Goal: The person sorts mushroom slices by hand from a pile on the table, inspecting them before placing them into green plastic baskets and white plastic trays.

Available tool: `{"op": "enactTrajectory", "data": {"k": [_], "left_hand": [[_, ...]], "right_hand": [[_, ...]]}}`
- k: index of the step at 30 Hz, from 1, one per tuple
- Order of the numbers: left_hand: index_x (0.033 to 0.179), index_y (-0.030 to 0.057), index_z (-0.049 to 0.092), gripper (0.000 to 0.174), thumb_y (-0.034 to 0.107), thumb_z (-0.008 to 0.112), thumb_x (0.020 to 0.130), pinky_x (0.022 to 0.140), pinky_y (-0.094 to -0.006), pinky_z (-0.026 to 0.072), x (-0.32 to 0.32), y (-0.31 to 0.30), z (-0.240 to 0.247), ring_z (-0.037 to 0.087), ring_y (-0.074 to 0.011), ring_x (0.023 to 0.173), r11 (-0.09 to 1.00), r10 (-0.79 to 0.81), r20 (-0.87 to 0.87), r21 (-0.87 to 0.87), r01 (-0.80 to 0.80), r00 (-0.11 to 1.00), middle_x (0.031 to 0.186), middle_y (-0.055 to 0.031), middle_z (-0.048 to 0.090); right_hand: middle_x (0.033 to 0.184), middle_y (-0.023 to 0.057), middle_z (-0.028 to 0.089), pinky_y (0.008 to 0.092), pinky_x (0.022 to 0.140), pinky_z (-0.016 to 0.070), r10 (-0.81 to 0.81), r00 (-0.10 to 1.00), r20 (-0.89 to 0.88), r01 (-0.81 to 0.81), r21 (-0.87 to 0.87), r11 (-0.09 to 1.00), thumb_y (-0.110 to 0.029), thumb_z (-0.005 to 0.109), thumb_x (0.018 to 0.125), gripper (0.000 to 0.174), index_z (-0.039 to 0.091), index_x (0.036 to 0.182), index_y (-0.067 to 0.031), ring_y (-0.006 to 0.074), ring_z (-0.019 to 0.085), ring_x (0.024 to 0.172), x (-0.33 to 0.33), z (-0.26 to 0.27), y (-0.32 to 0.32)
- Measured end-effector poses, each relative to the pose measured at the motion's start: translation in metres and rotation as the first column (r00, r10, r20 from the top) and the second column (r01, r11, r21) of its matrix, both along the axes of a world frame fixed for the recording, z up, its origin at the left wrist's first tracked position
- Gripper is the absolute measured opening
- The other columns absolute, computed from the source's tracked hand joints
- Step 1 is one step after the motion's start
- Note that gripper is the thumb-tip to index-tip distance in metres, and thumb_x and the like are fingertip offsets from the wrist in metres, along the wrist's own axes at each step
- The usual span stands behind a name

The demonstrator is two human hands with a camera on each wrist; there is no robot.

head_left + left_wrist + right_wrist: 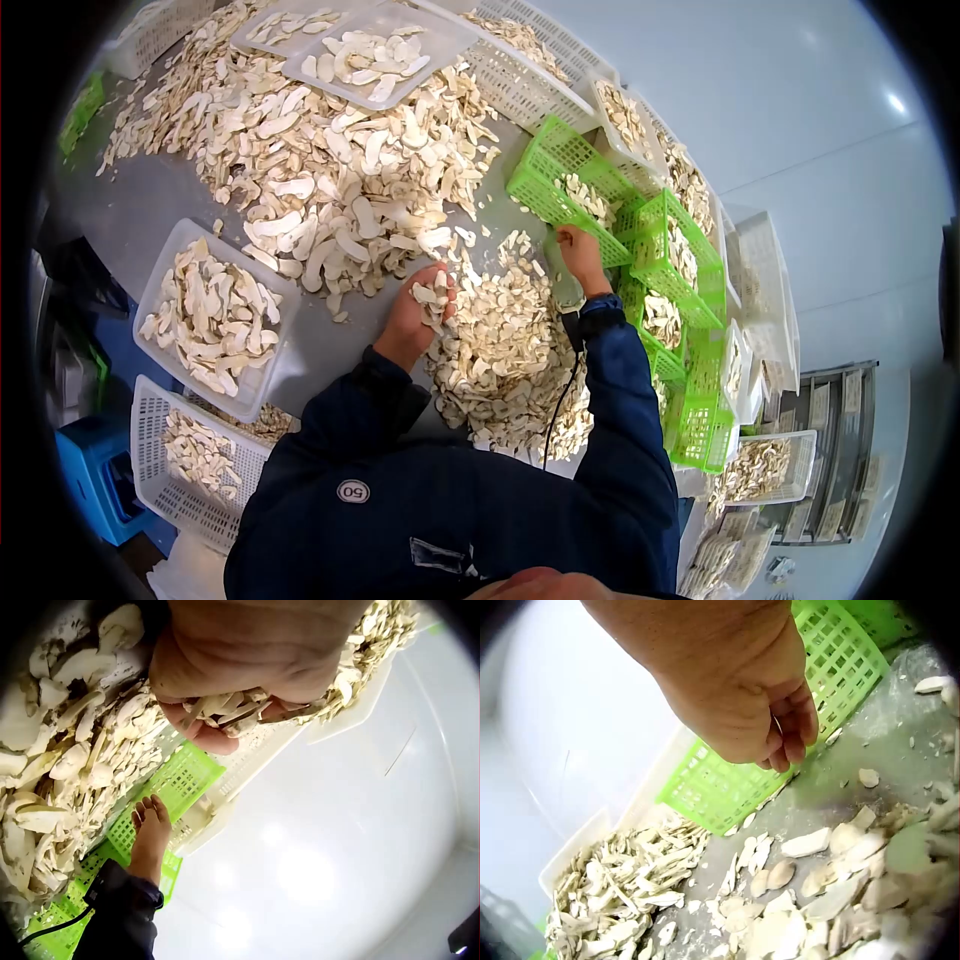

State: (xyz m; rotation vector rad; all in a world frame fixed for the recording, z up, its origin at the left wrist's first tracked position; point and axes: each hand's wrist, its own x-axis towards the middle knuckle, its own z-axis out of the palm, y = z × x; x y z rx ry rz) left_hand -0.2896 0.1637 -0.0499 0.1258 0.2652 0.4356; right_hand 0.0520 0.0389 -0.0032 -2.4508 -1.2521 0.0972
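Several pale dried mushroom slices [229, 709] lie in my left hand [408, 318], its fingers curled round them, above the near edge of a loose pile of slices [510, 350]. My right hand [583, 255] is at the near side of a green slotted basket [560, 165], which holds some slices. In the right wrist view the right hand [742, 712] overlaps the basket wall [727, 791], fingers loosely bent, and no slice shows between them. The left wrist view shows the right hand [152, 825] from the far side, over the basket.
A large heap of slices [330, 160] covers the table's far left. Clear plastic tubs [285, 375] of slices stand left and behind it. More green baskets [705, 425] line the right side, with white crates [510, 75] beyond. A black cable [562, 400] runs from the right sleeve.
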Motion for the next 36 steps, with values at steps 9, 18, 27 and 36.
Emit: {"op": "enactTrajectory", "data": {"k": [9, 18, 27, 36], "left_hand": [[0.108, 0.0064, 0.055, 0.018, 0.018, 0.055, 0.094, 0.056, -0.0277, 0.0482, 0.000, -0.001, 0.000, 0.058, -0.0168, 0.075, 1.000, -0.011, 0.014, 0.024, 0.010, 1.000, 0.087, -0.0045, 0.058], [0.106, 0.0089, 0.056, 0.016, 0.020, 0.056, 0.094, 0.054, -0.0256, 0.0488, 0.002, 0.000, -0.001, 0.059, -0.0151, 0.072, 0.999, -0.018, -0.028, 0.025, 0.019, 0.999, 0.085, -0.0027, 0.058], [0.109, 0.0077, 0.056, 0.019, 0.020, 0.058, 0.094, 0.057, -0.0266, 0.0515, 0.000, -0.002, 0.000, 0.062, -0.0148, 0.076, 0.996, -0.004, -0.051, 0.087, 0.009, 0.999, 0.088, -0.0030, 0.060], [0.108, 0.0132, 0.057, 0.018, 0.021, 0.057, 0.092, 0.057, -0.0283, 0.0551, -0.030, -0.002, 0.041, 0.063, -0.0162, 0.076, 0.999, -0.022, -0.010, -0.042, 0.021, 1.000, 0.089, -0.0026, 0.061]], "right_hand": [[0.097, 0.0187, 0.069, 0.0393, 0.081, 0.0510, 0.363, 0.920, 0.148, -0.361, -0.042, 0.932, -0.003, 0.053, 0.082, 0.031, 0.068, 0.108, -0.0079, 0.0360, 0.064, 0.090, -0.044, -0.004, 0.025], [0.093, 0.0130, 0.069, 0.0313, 0.077, 0.0499, 0.250, 0.893, -0.374, -0.346, -0.217, 0.913, -0.020, 0.059, 0.092, 0.024, 0.066, 0.109, -0.0039, 0.0225, 0.063, 0.081, -0.084, 0.077, -0.019], [0.095, 0.0186, 0.069, 0.0348, 0.071, 0.0521, 0.063, 0.972, -0.227, -0.096, -0.138, 0.986, -0.024, 0.062, 0.092, 0.030, 0.065, 0.113, -0.0024, 0.0276, 0.067, 0.078, -0.169, 0.150, -0.161], [0.083, 0.0032, 0.063, 0.0240, 0.069, 0.0489, -0.187, 0.823, -0.537, 0.337, 0.197, 0.921, -0.018, 0.061, 0.096, 0.025, 0.062, 0.110, 0.0021, 0.0096, 0.058, 0.074, -0.238, 0.076, -0.279]]}}
